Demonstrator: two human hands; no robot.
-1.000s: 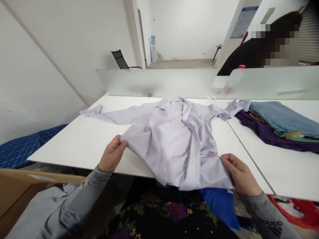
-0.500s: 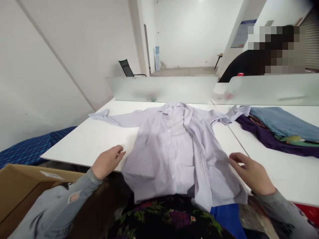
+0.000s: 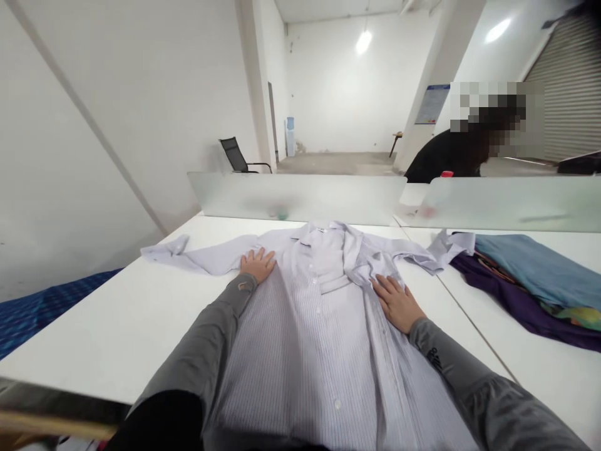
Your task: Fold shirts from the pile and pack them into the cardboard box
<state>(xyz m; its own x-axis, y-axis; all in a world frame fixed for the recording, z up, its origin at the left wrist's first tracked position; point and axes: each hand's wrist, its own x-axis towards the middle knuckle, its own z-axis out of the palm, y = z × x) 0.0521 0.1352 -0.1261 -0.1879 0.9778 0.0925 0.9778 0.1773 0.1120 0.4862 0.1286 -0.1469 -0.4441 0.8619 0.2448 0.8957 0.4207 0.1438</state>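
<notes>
A pale lilac striped button shirt (image 3: 319,338) lies face up on the white table (image 3: 113,326), collar toward the far side, sleeves spread to both sides. My left hand (image 3: 257,264) rests flat on the shirt's left shoulder, fingers stretched out. My right hand (image 3: 397,302) lies flat on the right chest area beside the open front placket, fingers spread. Neither hand holds anything. Both forearms in grey sleeves reach over the shirt's body.
A pile of folded clothes (image 3: 530,275), blue on purple, lies on the adjoining table at the right. Frosted glass dividers (image 3: 300,197) stand along the far edge. A person in black (image 3: 446,160) sits behind them. A black chair (image 3: 235,156) stands by the wall.
Both hands let go of the shirt's hem, then moved forward up the shirt to the shoulders and now press flat. The shirt lies smoother and the camera has leaned forward.
</notes>
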